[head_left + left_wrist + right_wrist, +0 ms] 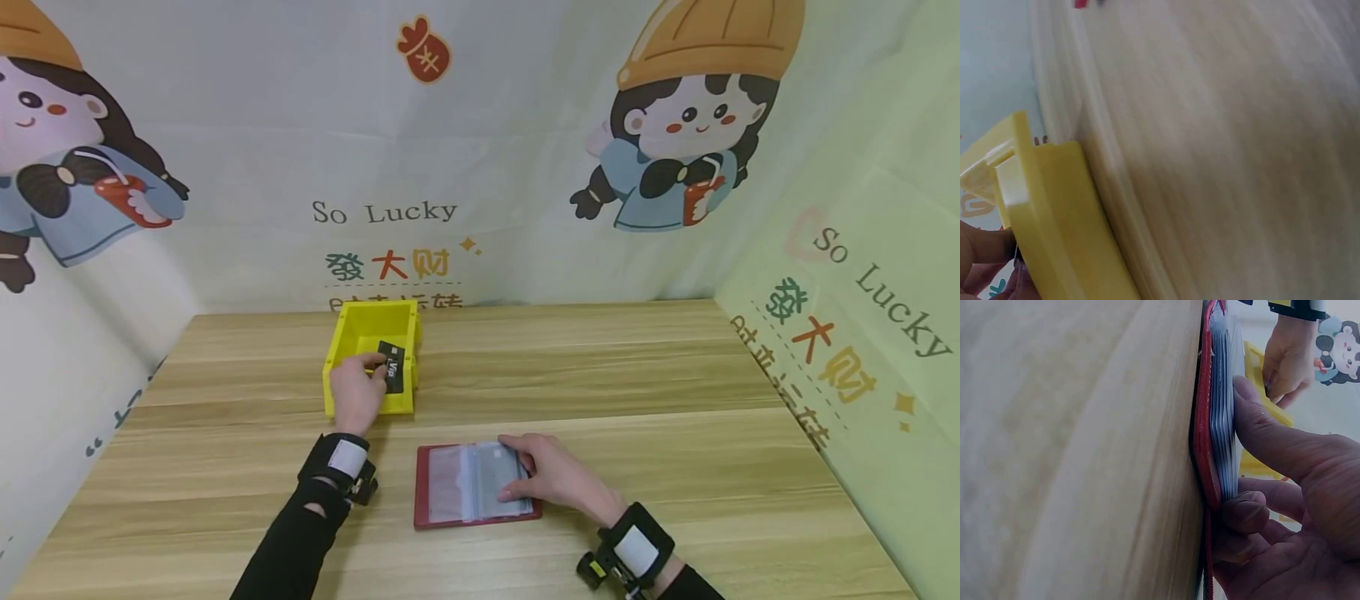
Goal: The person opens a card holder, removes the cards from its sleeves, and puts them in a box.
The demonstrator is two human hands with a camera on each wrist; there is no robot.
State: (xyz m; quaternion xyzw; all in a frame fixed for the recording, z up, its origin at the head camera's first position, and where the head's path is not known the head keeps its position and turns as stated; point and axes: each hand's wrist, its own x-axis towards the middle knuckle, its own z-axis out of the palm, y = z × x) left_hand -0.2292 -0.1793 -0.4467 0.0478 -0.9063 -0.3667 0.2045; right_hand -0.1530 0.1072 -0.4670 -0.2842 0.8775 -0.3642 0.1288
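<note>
Black card (pixel 396 367): "Vip", at the left hand (pixel 356 396) fingers.
Back sheet (pixel 525 183): "So Lucky", "發大财", beyond these fingers; lowest line partly hidden.
Red pouch print (pixel 425 50): a ¥-like sign, higher up.
Right-side sheet (pixel 862 225): again "So Lucky", "發大财", rightward of the right hand (pixel 558 473) fingers.

Sleeves (pixel 281 546): you wear black, farthest back from your fingers (pixel 367 360).
Wristbands (pixel 313 467): black, nearer your fingers, each with a white patch (pixel 636 551).
Wrist cameras (pixel 588 572): small, black; your right one marked yellow.
</note>
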